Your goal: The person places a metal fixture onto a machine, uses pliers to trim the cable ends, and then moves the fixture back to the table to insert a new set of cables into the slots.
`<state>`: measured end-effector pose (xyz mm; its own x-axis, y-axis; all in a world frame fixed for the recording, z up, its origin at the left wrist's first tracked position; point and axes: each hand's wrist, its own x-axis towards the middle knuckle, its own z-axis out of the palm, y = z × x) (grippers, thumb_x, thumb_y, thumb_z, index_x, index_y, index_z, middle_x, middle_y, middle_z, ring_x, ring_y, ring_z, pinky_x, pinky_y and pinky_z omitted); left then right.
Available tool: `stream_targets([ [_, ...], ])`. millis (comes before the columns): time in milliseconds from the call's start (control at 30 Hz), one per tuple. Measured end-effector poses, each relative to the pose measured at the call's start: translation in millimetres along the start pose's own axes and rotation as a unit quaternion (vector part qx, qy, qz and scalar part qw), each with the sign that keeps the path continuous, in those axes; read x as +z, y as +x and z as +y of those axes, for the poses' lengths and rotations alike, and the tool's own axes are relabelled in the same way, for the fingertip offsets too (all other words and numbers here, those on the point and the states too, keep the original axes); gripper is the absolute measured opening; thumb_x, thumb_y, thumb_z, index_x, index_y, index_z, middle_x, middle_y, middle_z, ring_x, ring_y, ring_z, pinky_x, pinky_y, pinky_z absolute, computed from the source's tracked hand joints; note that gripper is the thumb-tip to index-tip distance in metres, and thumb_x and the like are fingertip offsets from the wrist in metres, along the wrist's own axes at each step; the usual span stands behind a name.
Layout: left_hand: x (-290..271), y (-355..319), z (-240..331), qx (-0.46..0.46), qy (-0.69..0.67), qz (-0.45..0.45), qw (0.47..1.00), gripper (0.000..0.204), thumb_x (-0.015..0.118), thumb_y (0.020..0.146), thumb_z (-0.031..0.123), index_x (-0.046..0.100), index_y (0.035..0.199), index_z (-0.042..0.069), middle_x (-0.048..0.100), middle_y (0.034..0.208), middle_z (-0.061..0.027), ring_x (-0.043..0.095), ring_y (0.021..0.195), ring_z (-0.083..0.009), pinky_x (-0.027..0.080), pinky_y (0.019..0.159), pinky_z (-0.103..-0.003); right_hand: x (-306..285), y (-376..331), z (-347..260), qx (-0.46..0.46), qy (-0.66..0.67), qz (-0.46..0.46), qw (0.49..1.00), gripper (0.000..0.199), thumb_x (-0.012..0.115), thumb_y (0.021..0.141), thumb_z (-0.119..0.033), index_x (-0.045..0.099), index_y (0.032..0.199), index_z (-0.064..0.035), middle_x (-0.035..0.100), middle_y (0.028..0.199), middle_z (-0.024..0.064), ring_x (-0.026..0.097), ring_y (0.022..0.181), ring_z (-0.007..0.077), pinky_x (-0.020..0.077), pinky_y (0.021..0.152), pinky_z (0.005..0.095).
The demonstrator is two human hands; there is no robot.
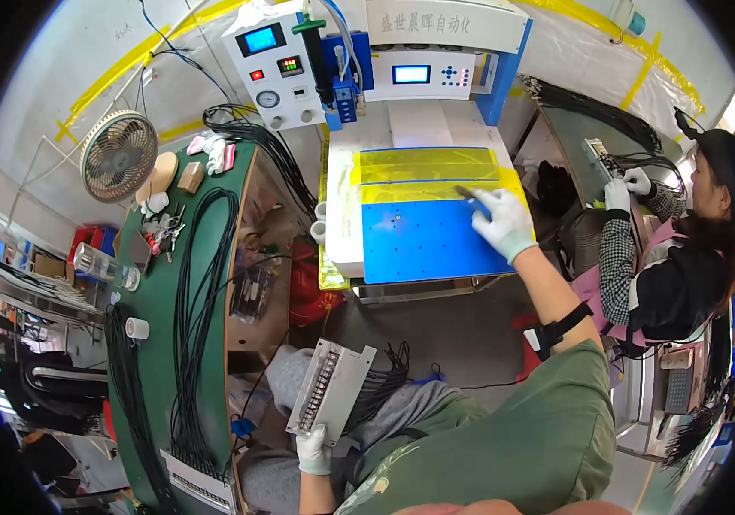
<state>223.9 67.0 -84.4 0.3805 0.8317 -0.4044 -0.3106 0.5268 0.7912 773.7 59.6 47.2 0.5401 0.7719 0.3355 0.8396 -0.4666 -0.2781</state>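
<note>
My left hand (313,451), in a white glove, grips the lower end of a light grey metal housing (333,388) over my lap. A row of connectors runs along the housing, and a bundle of black cables (376,393) trails from its side. My right hand (505,225), also gloved, reaches over the blue plate (436,240) on the machine's bed. A small dark piece shows at its fingertips, by the yellow film strip (428,167) along the plate's far part; its kind is too small to tell.
The machine (423,73) with lit screens stands behind the plate. At left, a green bench (157,335) carries black cables, another connector housing (200,482), a tape roll (136,328) and a fan (118,156). A co-worker (677,249) in white gloves handles a similar part at right.
</note>
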Motion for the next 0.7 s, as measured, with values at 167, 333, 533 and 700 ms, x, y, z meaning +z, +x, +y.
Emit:
stream_targets([
  [167,1.4,-2.7,3.7,-0.005,0.017,-0.017,1.000,0.074,0.080,0.077,0.015,0.045,0.141,0.004,0.059,0.133,-0.0113,0.059,0.119,-0.0266,0.051,0.101,-0.041,6.8,-4.3,33.1,0.043,-0.092,-0.010,0.995,0.035,0.063,0.081,-0.034,0.073,0.110,-0.0165,0.066,0.095,0.0156,0.064,0.092,0.0322,0.0532,0.080,0.0435],
  [333,8.7,0.5,5.0,0.004,0.005,-0.010,1.000,0.067,0.078,0.077,0.008,0.049,0.138,0.003,0.062,0.127,-0.0096,0.061,0.114,-0.0236,0.051,0.099,-0.038,11.7,2.5,40.4,0.069,-0.132,-0.069,0.986,0.042,0.063,0.081,-0.040,0.069,0.119,-0.0212,0.065,0.104,0.0142,0.061,0.101,0.0320,0.0513,0.085,0.0448],
  [533,14.6,5.3,8.5,0.003,0.017,-0.019,1.000,0.065,0.075,0.079,0.007,0.048,0.139,0.004,0.062,0.128,-0.0095,0.061,0.114,-0.0235,0.051,0.099,-0.038,7.9,8.4,45.9,0.065,-0.126,-0.157,0.977,0.061,0.064,0.082,-0.044,0.055,0.140,-0.0260,0.058,0.125,0.0142,0.051,0.121,0.0333,0.0456,0.099,0.0446],
  [700,11.5,4.2,5.3,-0.002,0.012,-0.015,1.000,0.064,0.074,0.079,0.006,0.049,0.138,0.004,0.062,0.127,-0.0098,0.061,0.114,-0.0235,0.051,0.099,-0.039,-5.7,8.3,38.9,0.073,-0.092,-0.231,0.966,0.075,0.069,0.078,-0.041,0.046,0.147,-0.0221,0.051,0.132,0.0192,0.049,0.124,0.0377,0.0424,0.105,0.0440],
])
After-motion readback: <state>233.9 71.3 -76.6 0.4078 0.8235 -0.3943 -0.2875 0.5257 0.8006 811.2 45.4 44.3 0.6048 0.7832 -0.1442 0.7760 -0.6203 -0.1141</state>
